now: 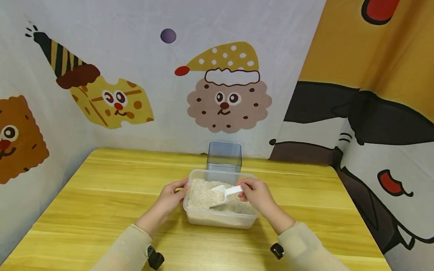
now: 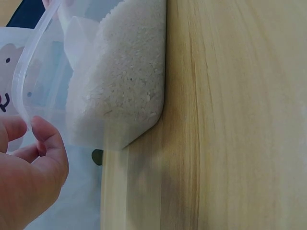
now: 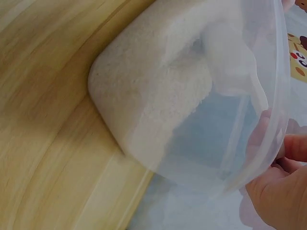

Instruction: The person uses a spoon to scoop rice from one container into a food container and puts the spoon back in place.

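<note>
A clear plastic container (image 1: 220,219) filled with rice (image 1: 202,194) stands on the table in the head view. My left hand (image 1: 171,196) pinches its left rim between thumb and fingers, which the left wrist view shows close up at the rim (image 2: 20,91). In my right hand (image 1: 256,195) is the handle of a white scoop (image 1: 229,191), gripped above the container's right side. The scoop slants down to the left, its bowl at the rice with some grains in it. Through the container wall, the right wrist view shows the scoop (image 3: 230,62) against the rice (image 3: 139,86).
Directly behind the container stands an open, bluish transparent box (image 1: 225,154), near the table's back edge. The wooden table (image 1: 117,213) meets a cartoon-printed cloth (image 1: 143,8) at the back. Dark wrist devices sit at both sleeves.
</note>
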Available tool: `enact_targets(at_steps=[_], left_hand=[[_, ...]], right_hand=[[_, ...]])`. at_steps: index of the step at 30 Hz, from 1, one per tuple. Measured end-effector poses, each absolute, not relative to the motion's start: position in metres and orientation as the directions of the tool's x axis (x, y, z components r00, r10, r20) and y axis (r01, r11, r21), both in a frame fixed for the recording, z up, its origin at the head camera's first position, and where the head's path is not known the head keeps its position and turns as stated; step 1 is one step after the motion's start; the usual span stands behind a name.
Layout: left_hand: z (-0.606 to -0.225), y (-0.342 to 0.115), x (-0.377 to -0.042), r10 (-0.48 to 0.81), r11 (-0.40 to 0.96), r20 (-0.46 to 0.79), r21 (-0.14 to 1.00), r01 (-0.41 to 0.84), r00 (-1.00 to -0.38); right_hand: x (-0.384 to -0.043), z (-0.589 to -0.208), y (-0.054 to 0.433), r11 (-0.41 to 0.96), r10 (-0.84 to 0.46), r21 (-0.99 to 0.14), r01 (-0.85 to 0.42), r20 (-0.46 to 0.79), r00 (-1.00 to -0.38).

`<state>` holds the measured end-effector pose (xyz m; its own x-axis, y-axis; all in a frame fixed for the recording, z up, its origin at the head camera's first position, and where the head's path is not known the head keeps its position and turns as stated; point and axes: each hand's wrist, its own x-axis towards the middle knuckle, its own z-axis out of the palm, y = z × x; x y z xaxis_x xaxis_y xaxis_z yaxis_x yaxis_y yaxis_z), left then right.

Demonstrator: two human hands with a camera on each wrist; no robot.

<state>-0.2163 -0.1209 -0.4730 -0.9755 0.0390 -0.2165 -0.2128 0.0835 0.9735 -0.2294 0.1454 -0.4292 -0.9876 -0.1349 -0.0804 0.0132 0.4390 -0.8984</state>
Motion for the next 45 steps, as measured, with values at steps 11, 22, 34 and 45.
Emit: enact_targets(at_steps=[11, 22, 34, 45], left_hand=[[-0.472, -0.121, -0.215, 0.034, 0.09, -0.211, 0.974, -0.207, -0.977], [-0.473, -0.121, -0.214, 0.039, 0.092, -0.202, 0.976, -0.197, -0.979], [-0.473, -0.122, -0.215, 0.039, 0.096, -0.2, 0.976, -0.196, -0.979], [-0.473, -0.122, -0.214, 0.049, 0.096, -0.194, 0.977, -0.189, -0.98]], right_hand=[[-0.231, -0.43, 0.142, 0.401, -0.116, -0.915, 0.046, -0.1, -0.988], [-0.235, -0.428, 0.153, 0.291, -0.136, -0.951, 0.105, -0.15, -0.979], [-0.234, -0.421, 0.16, 0.206, -0.121, -0.968, 0.14, -0.167, -0.979], [-0.235, -0.422, 0.171, 0.16, -0.096, -0.971, 0.176, -0.193, -0.977]])
